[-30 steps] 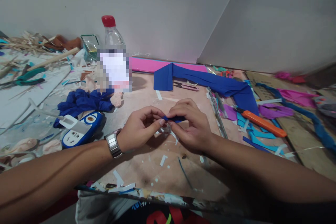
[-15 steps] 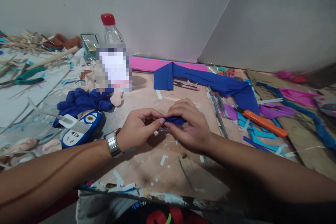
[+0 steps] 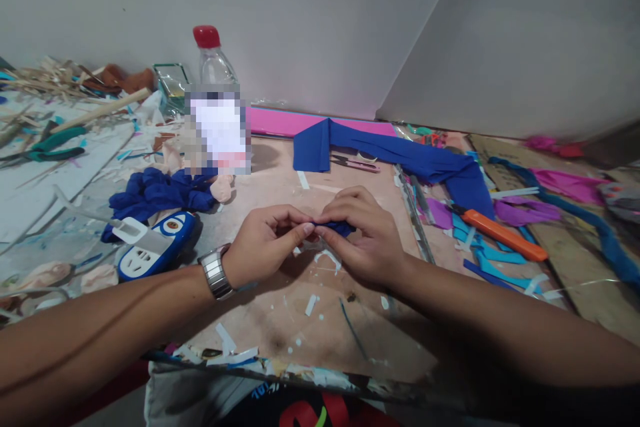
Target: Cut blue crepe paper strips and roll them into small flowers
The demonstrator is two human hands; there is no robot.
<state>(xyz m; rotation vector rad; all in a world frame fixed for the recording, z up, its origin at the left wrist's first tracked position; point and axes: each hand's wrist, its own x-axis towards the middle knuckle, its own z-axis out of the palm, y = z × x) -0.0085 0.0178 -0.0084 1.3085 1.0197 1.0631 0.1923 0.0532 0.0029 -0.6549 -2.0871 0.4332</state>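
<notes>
Over the middle of the work board, a small piece of dark blue fabric [image 3: 342, 227] is pinched between both hands. My left hand [image 3: 267, 243], with a metal watch on its wrist, has thumb and forefinger closed at the piece's left end. My right hand [image 3: 367, 237] wraps its fingers around the rest, so much of the piece is hidden. Beyond the hands lies a long folded strip of the same blue material [image 3: 410, 160]. To the left sits a heap of gathered blue pieces [image 3: 160, 192].
A blue-and-white power strip [image 3: 157, 247] is beside my left forearm. Behind it stand a bright, blurred-out screen [image 3: 220, 130] and a red-capped bottle [image 3: 213, 57]. Small scissors [image 3: 356, 163] lie under the strip's edge. An orange-handled cutter [image 3: 503, 235] rests among scraps at right; green-handled pliers [image 3: 57, 145], far left.
Both hands stay in nearly the same place. The right thumb and fingers have shifted slightly on the blue fabric, and less of it shows between them.
</notes>
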